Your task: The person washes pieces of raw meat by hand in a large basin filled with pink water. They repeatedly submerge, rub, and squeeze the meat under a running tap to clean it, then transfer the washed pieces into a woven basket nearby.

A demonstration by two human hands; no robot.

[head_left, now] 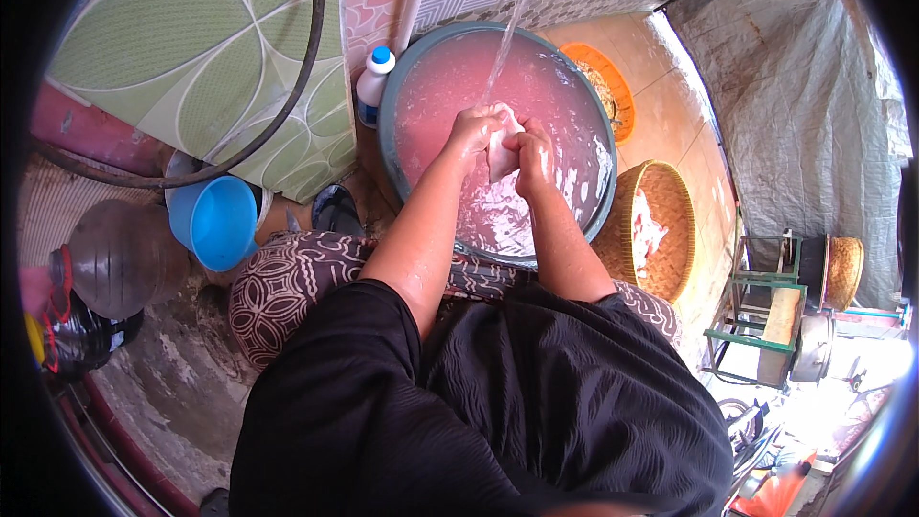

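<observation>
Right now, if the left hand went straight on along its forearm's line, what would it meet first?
Leaving aside the pale piece it grips, the left hand would likely meet the falling water first, then perhaps the tub's far rim; depth is unclear here.

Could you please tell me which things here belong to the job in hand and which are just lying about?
In the job: pale meat-like piece, held by left hand and right hand; grey tub; running water; probably wicker basket of pale pieces.

Apparently lying about: blue pail; black hose; white blue-capped bottle.
</observation>
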